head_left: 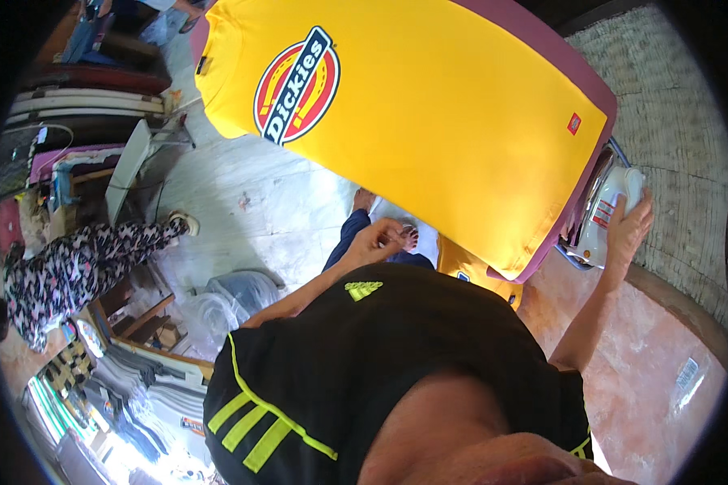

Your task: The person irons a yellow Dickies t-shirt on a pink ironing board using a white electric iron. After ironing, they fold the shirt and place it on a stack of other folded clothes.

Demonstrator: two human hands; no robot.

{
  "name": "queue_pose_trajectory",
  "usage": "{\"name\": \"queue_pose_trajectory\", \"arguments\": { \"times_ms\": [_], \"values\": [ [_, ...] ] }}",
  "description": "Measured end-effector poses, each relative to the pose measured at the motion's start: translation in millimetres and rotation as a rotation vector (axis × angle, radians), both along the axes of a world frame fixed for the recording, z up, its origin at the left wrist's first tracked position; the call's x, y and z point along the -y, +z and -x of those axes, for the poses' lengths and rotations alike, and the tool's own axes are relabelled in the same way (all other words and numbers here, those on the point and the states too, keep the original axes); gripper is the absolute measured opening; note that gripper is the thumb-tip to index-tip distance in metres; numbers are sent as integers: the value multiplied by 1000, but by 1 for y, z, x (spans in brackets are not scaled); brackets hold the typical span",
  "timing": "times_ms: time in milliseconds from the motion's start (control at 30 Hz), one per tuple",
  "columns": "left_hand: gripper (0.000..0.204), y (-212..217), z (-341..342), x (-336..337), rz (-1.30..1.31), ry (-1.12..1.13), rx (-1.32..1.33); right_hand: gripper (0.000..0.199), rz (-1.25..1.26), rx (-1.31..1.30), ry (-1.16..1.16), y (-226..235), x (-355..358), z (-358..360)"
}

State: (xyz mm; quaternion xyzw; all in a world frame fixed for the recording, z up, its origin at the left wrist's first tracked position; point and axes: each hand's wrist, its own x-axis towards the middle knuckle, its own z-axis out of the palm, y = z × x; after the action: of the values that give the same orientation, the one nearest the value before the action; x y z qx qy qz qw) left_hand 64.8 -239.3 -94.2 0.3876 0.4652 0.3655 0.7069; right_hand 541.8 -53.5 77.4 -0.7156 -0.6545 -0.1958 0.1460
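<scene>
A board [562,52] with a maroon cover slants down from the upper left to the right. On it lies the shirt [453,121], taking up most of the top and leaving a maroon strip along the far side and the right end. The shirt's long axis follows the board's: collar end to the upper left, hem end to the lower right. It is bright yellow and spread nearly flat, with faint rippling near the hem and its near edge running past the wearer's front.

To the left, well apart, is a co-worker [97,267] in dark patterned clothing.

The iron [597,234] is white with red marks, just beyond the hem at the board's right end; which way its nose points is hard to tell. The right hand [629,230] holds it, thumb and fingers about its upper part. The left hand [374,245] is near the shirt's near edge, fingers curled in narrow; whether anything sits between the tips cannot be told.

A round red-and-yellow logo [298,85], crossed by a dark lettered band, marks the chest; a small red tag [573,124] sits near the hem.
</scene>
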Motion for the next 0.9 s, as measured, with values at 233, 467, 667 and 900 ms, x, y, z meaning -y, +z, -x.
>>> {"name": "queue_pose_trajectory", "arguments": {
  "times_ms": [233, 467, 667, 900],
  "values": [
    [41, -19, 20, -57, 467, 253, 181, 50, 58, -83, 401, -16, -121, 113],
    [17, -71, 8, -53, 410, 229, 456, 44, 246, 194, 311, -30, -164, 132],
    [22, -99, 5, -24, 657, 193, 549, 38, 590, -162, 294, 6, -133, 116],
    [32, -30, 38, 37, 439, 232, 581, 43, 697, -1289, 445, 117, -64, 143]
  ]
}}
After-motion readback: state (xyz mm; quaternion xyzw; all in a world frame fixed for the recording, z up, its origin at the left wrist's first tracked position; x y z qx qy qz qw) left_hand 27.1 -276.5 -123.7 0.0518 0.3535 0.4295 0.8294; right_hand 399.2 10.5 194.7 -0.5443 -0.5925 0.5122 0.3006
